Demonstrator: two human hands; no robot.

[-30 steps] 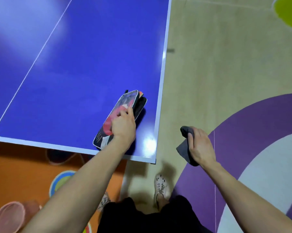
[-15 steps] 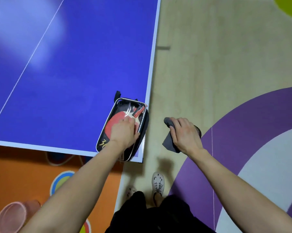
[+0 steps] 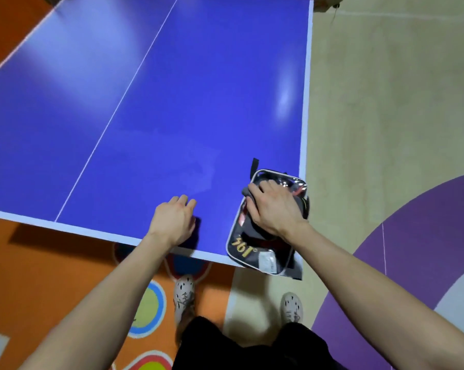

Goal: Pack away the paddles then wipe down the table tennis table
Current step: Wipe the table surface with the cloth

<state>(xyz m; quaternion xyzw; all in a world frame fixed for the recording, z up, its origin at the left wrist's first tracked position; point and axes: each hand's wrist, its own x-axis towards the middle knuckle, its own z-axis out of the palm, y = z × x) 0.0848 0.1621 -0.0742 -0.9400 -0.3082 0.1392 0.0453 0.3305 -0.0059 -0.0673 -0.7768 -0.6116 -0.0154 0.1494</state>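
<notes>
Right hand (image 3: 273,209) gripping cloth (image 3: 245,193), pressing it on case (image 3: 242,249) (table (image 3: 172,102) near right corner); left hand (image 3: 173,222) resting beside, loosely curled, empty.

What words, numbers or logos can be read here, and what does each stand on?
"361°", gold, upside down to the camera: near end of the paddle case.
White label on the same case: print too small to read.
Table: white lines only, no text.
Cloth in the right hand: none.

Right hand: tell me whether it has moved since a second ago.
Yes. The right hand, gripping the grey cloth, moved left from over the floor, across the white side edge of the table, onto the paddle case.
</notes>
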